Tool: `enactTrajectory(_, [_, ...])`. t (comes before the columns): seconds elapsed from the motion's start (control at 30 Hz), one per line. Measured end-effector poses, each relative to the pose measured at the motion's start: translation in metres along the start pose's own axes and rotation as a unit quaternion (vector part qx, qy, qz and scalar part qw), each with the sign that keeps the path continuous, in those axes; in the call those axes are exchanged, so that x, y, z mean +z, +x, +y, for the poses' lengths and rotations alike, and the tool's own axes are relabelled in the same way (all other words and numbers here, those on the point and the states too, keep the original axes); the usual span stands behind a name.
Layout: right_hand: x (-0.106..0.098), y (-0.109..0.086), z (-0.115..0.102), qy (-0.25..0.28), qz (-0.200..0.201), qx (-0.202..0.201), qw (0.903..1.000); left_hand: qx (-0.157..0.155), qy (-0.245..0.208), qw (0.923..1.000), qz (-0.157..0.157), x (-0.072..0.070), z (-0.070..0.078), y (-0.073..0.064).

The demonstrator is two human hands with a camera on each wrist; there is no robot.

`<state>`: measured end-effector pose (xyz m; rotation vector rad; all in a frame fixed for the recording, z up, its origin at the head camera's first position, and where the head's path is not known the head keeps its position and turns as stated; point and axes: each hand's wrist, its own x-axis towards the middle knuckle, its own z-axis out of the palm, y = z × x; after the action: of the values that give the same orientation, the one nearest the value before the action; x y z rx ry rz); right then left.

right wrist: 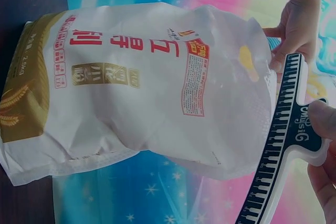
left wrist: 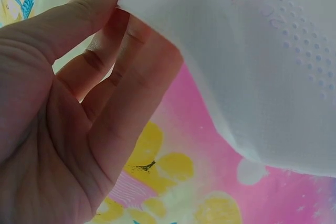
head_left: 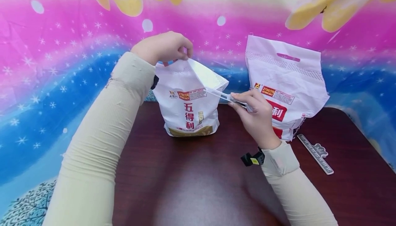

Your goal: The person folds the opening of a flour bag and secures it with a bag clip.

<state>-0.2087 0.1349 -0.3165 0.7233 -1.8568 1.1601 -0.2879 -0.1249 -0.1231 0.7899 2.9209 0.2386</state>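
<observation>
A white flour bag [head_left: 173, 109] with red lettering and a gold base band stands upright on the table. My left hand [head_left: 165, 47] pinches its top edge between thumb and fingers, with the white material [left wrist: 210, 35] hanging from that grip in the left wrist view. In my right hand [head_left: 255, 116] is a long sealing clip [right wrist: 283, 114] printed with piano keys, held by its handle between thumb and fingers. The clip overlaps the bag's top edge in the right wrist view. The top right corner of the bag is folded over near the clip.
Behind my right hand stands a second white bag [head_left: 284, 64] with a cut-out handle and a red label. Another piano-key clip [head_left: 317, 154] lies on the dark brown table [head_left: 191, 184] at the right. A colourful snowflake cloth [head_left: 77, 64] hangs behind.
</observation>
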Motion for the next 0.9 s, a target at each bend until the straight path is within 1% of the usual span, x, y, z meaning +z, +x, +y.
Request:
enactTrajectory(0.27, [-0.002,0.008,-0.002,-0.005,0.02,0.004,0.9998,0.001,-0.007,1.0,0.0,-0.001,0.002,-0.002])
enactTrajectory(0.6, [-0.004,0.014,-0.004,0.0,0.026,0.031,0.9992,-0.004,-0.008,0.9999,-0.007,-0.001,0.003,-0.003])
enactTrajectory(0.9, [-0.006,0.025,0.005,0.01,0.023,0.016,0.9996,0.004,-0.01,0.9999,-0.006,-0.001,0.002,-0.006])
